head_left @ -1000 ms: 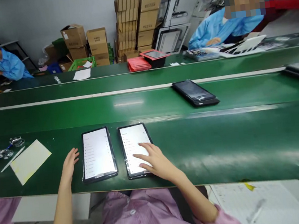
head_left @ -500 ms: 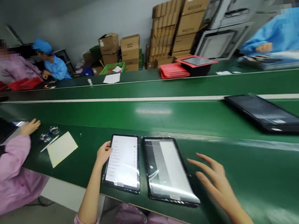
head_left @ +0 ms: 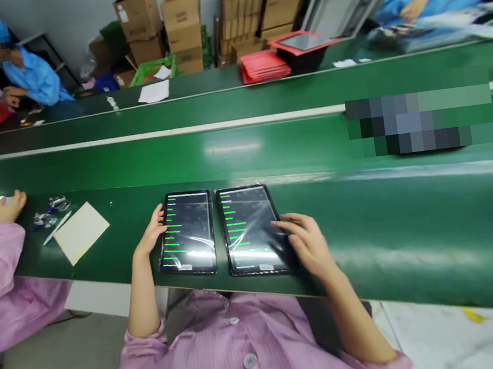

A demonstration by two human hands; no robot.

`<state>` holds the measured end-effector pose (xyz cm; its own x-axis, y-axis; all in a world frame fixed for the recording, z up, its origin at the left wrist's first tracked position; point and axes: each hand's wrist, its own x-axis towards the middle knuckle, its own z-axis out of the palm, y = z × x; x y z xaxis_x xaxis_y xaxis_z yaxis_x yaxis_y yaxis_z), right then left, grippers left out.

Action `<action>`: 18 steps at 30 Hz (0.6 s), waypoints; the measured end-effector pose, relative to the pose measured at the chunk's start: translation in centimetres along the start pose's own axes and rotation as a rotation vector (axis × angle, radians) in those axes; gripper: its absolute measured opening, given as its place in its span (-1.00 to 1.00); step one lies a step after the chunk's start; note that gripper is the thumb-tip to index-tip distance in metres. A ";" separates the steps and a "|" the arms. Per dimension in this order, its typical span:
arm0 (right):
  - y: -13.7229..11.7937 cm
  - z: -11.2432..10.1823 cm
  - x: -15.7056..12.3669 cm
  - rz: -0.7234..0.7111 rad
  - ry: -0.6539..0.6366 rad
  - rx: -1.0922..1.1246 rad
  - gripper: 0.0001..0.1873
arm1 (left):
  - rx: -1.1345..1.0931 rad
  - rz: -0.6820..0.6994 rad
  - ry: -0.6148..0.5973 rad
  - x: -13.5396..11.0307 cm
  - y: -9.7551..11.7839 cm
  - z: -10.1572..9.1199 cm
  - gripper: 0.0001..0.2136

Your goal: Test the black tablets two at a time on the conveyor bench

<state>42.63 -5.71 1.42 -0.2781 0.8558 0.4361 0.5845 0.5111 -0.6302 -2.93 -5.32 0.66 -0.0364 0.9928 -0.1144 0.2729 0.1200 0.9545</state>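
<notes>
Two black tablets lie side by side on the green bench. Dark screens with lines of green text show on both the left tablet (head_left: 191,227) and the right tablet (head_left: 248,223). My left hand (head_left: 151,233) rests at the left tablet's left edge, its fingers stretched over the rim. Over the right edge of the right tablet is my right hand (head_left: 306,240), fingers apart, with a fingertip at or just above the screen. Whether that fingertip touches the glass I cannot tell.
Left on the green bench (head_left: 389,215) lie a yellowish paper sheet (head_left: 82,231), a white pen (head_left: 57,227) and clear-wrapped small items (head_left: 52,212). A co-worker's hand (head_left: 11,207) is at far left. Across the bench sit red trays (head_left: 264,65) and a green crate (head_left: 151,70).
Both tablet screens have gone from white displays to dark ones with green text. My right hand has moved left onto the right tablet. The camera view has tilted down.
</notes>
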 end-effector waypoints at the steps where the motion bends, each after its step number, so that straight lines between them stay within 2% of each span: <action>1: -1.1 0.2 0.1 -0.046 -0.096 -0.065 -0.50 | 0.015 0.019 -0.034 -0.1 -0.1 -0.2 -0.12; 4: -4.2 1.0 0.4 -0.143 -0.288 -0.257 -0.55 | 0.043 0.062 -0.102 -0.2 -0.5 -0.6 -0.06; 7: -5.8 1.7 0.7 -0.164 -0.335 -0.381 -0.52 | 0.032 0.090 -0.163 -0.1 -0.9 -0.8 -0.05; 9: -6.0 2.1 0.8 -0.160 -0.327 -0.436 -0.50 | 0.026 0.107 -0.197 0.0 -0.9 -0.8 -0.05; 13: -5.4 2.0 0.7 -0.163 -0.282 -0.502 -0.58 | 0.088 0.130 -0.240 -0.4 -0.2 -0.5 -0.07; 16: -4.9 1.0 0.2 -0.180 -0.179 -0.476 -0.58 | 0.180 0.138 -0.221 -0.7 0.1 -0.3 -0.06; 18: -4.5 0.1 -0.1 -0.168 -0.089 -0.434 -0.54 | 0.139 0.129 -0.205 -0.7 -0.1 -0.3 -0.08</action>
<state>39.96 -8.09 4.09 -0.4493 0.7774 0.4401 0.7851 0.5787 -0.2208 -3.17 -6.03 0.73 0.1987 0.9781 -0.0615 0.3924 -0.0219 0.9195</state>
